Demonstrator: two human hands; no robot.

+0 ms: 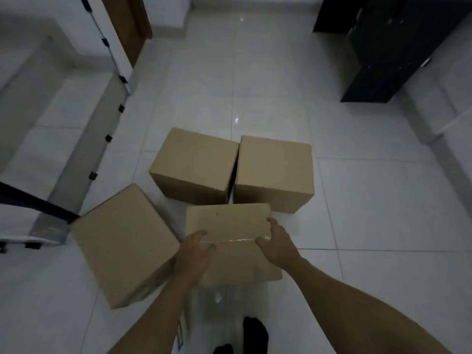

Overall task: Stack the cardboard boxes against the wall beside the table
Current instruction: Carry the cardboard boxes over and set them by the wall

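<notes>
Four cardboard boxes sit on the white tiled floor (357,200). Both hands are on the nearest box (229,223) — left hand (195,254) on its near-left edge, right hand (277,245) on its right side. Two boxes (194,162) stand side by side behind it — another (122,241) lies at the left.

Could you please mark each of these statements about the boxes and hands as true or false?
1. Four boxes are in view. True: the near box, the left box and two far boxes.
2. Both hands touch the near box. True: the left hand and right hand are on its top.
3. One box sits on top of another. False: no box is stacked on another.
4. The left box is being held. False: no hand touches it.
5. The floor is carpeted. False: it is glossy white tile.
</notes>
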